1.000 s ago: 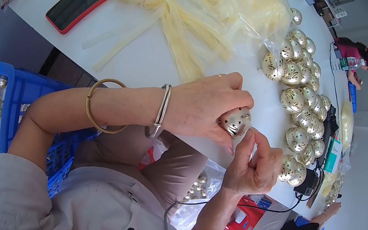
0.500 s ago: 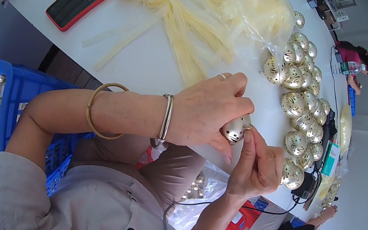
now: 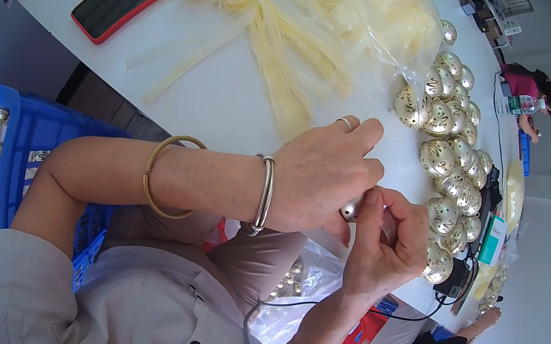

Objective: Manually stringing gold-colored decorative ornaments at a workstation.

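The ornament [image 3: 350,211] is largely concealed: the left hand [image 3: 324,169] covers most of it, the right hand [image 3: 392,244] overlaps its right side, and only a small silvery patch shows. Left fingertips partly obscured. What lies between the right thumb and forefinger cannot be determined. On the table, the gold ornaments [image 3: 451,159] overlap one another; an exact count is not possible. The far end of the bag of yellow strips [image 3: 363,10] is cut off by the upper edge. At left, the blue basket [image 3: 13,155] is partly hidden behind the forearm. At right, the co-worker's hand [image 3: 490,315] is too small to read.
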Demonstrator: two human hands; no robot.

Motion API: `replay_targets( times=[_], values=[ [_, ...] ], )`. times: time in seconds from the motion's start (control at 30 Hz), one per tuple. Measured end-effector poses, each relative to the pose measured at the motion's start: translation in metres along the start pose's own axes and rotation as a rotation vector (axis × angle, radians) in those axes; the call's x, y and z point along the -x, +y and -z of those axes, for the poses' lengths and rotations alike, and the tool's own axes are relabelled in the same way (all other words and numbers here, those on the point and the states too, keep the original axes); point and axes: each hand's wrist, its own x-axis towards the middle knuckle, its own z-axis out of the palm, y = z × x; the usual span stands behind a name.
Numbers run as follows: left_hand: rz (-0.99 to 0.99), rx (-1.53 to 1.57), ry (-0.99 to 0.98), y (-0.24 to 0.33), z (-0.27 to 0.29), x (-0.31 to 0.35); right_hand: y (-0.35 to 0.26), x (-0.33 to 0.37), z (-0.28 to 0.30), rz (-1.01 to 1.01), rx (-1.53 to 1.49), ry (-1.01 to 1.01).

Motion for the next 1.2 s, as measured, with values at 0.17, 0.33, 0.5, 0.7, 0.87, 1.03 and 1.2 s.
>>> replay_targets(
  times=[0.17, 0.33, 0.5, 0.7, 0.87, 1.03, 1.2],
  values=[
    [0.061, 0.048, 0.002, -0.002, 0.001, -0.002, 0.007, -0.006, 0.005, -0.188, -0.398, -0.004],
    [0.044, -0.056, -0.052, -0.004, 0.009, -0.002, 0.006, -0.014, 0.011, -0.263, -0.541, 0.009],
    [0.051, -0.126, -0.183, -0.002, 0.016, -0.008, -0.004, -0.024, 0.005, -0.241, -0.632, 0.009],
    [0.015, -0.039, -0.133, 0.0, 0.01, -0.011, -0.002, -0.027, 0.009, -0.198, -0.604, 0.031],
    [-0.026, -0.009, -0.058, -0.001, 0.007, -0.014, 0.0, -0.026, 0.021, -0.14, -0.637, 0.081],
    [-0.083, -0.048, 0.02, -0.007, 0.009, -0.015, 0.012, -0.016, 0.028, -0.172, -0.601, 0.089],
    [-0.102, 0.0, -0.035, -0.009, 0.009, -0.023, 0.022, -0.004, 0.034, -0.273, -0.629, 0.076]
  ],
)
